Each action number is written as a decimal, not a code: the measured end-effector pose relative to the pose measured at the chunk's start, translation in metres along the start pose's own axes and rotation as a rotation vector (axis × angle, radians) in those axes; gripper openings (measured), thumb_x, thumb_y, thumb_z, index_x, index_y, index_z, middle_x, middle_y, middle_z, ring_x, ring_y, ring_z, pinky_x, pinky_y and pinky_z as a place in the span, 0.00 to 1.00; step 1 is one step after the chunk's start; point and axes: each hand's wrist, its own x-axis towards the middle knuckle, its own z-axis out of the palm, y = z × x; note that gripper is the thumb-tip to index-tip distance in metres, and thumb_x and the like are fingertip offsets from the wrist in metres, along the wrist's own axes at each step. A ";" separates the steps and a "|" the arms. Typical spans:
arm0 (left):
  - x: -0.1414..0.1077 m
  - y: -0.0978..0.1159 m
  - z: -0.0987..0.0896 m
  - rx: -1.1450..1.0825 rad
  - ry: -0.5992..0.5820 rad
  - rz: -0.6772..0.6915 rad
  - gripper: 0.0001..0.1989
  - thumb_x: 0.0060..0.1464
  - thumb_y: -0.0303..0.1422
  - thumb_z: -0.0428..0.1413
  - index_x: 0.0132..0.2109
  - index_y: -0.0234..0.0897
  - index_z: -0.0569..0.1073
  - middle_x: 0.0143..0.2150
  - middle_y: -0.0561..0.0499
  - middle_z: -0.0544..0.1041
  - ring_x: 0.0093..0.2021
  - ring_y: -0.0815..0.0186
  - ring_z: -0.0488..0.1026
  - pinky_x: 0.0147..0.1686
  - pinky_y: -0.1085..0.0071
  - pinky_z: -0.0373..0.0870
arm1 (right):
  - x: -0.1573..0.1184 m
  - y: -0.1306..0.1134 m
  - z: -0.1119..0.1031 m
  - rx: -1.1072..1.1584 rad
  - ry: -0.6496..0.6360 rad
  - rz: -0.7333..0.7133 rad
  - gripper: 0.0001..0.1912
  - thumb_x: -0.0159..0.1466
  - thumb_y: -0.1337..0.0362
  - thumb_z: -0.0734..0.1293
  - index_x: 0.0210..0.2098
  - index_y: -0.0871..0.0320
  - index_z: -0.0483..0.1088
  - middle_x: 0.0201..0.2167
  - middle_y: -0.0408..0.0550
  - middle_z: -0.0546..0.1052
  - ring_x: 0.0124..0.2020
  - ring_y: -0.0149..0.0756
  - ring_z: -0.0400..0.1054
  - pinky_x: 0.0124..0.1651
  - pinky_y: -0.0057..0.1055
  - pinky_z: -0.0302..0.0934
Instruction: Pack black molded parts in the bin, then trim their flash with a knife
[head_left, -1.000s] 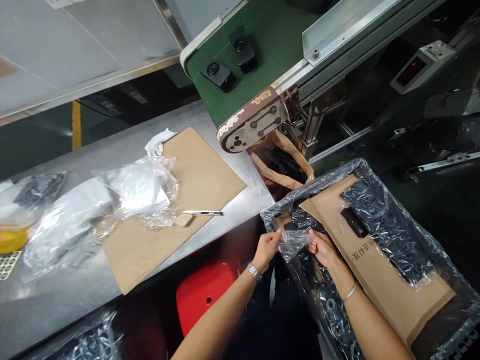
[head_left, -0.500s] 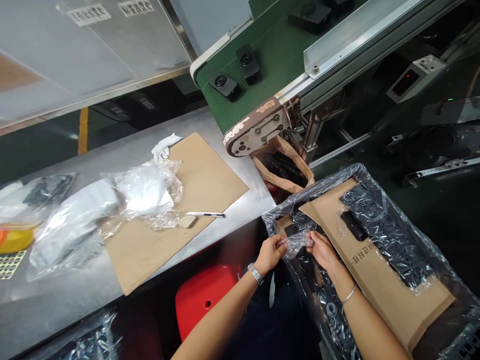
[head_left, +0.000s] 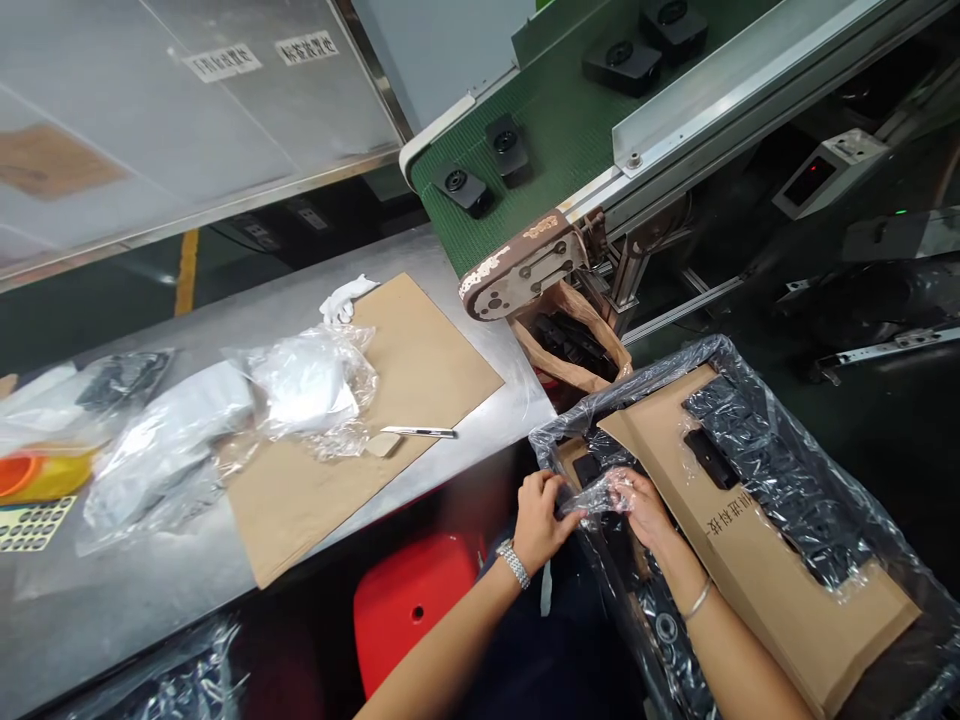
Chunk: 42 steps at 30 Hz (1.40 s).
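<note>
Between my two hands a small clear plastic bag (head_left: pixel 596 496) is stretched, crinkled and shiny. My left hand (head_left: pixel 538 522) grips its left end, the fingers curled and the thumb pointing right. Something dark shows by those fingertips, too small to make out. At the other end, my right hand (head_left: pixel 639 503) pinches the gathered plastic. Both hands are over the near-left side of a plastic-lined bin (head_left: pixel 630 402) that holds black parts. On the cardboard sheet (head_left: pixel 660 430) inside the bin lies one black part (head_left: pixel 710 458), beside a row of black parts wrapped in clear plastic (head_left: pixel 772 470).
A green conveyor (head_left: pixel 555 120) carries several black units. Below its end stands a paper bag (head_left: pixel 555 375) of black parts. The metal table (head_left: pixel 172 560) bears cardboard (head_left: pixel 442 370), plastic bags (head_left: pixel 307 385), a cutter knife (head_left: pixel 420 432) and a white glove (head_left: pixel 345 299). A red stool (head_left: pixel 412 590) is underneath.
My left hand has turned, its fingers now curled over the bag's left end with the thumb extended. My right hand still holds the other end. The whole view has shifted slightly.
</note>
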 end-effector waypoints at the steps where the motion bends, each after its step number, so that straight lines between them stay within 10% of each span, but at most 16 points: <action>1: -0.002 0.003 -0.002 -0.020 0.019 -0.019 0.17 0.47 0.41 0.56 0.42 0.36 0.68 0.45 0.44 0.66 0.46 0.56 0.62 0.46 0.60 0.59 | 0.000 0.001 0.000 -0.019 0.017 -0.027 0.09 0.63 0.61 0.63 0.36 0.62 0.66 0.26 0.38 0.68 0.22 0.23 0.61 0.24 0.23 0.59; 7: -0.009 0.028 0.015 -0.178 -0.108 -0.160 0.12 0.52 0.42 0.52 0.35 0.37 0.66 0.26 0.55 0.68 0.25 0.69 0.64 0.26 0.74 0.60 | -0.007 0.007 0.019 -0.136 -0.017 -0.143 0.09 0.58 0.62 0.67 0.34 0.61 0.68 0.29 0.40 0.70 0.29 0.28 0.65 0.33 0.29 0.61; 19: -0.015 0.008 0.023 -0.473 -0.166 -0.360 0.15 0.53 0.43 0.49 0.37 0.35 0.67 0.27 0.50 0.73 0.26 0.67 0.70 0.25 0.74 0.64 | -0.019 0.011 0.032 -0.206 -0.216 -0.068 0.12 0.53 0.55 0.69 0.28 0.57 0.68 0.18 0.37 0.66 0.18 0.25 0.57 0.21 0.24 0.53; 26: -0.014 0.004 0.022 -0.531 0.023 -0.381 0.16 0.51 0.45 0.51 0.30 0.34 0.66 0.22 0.54 0.68 0.22 0.71 0.65 0.22 0.75 0.62 | -0.016 0.015 0.025 -0.268 -0.325 0.007 0.18 0.56 0.51 0.66 0.36 0.60 0.69 0.26 0.43 0.72 0.25 0.31 0.67 0.28 0.30 0.63; 32: 0.015 -0.016 -0.016 -0.497 0.286 -0.379 0.19 0.54 0.48 0.47 0.33 0.34 0.64 0.23 0.56 0.63 0.20 0.73 0.61 0.20 0.77 0.59 | 0.009 0.038 0.006 -0.519 -0.010 -0.027 0.16 0.64 0.56 0.61 0.45 0.61 0.65 0.41 0.48 0.71 0.38 0.34 0.68 0.40 0.37 0.65; 42: 0.029 0.008 -0.011 -0.071 0.156 -0.030 0.06 0.52 0.29 0.51 0.36 0.38 0.71 0.33 0.51 0.68 0.37 0.66 0.66 0.40 0.69 0.64 | 0.015 0.076 0.000 -0.922 0.192 -0.008 0.13 0.63 0.60 0.63 0.46 0.58 0.66 0.48 0.49 0.68 0.47 0.38 0.64 0.49 0.43 0.59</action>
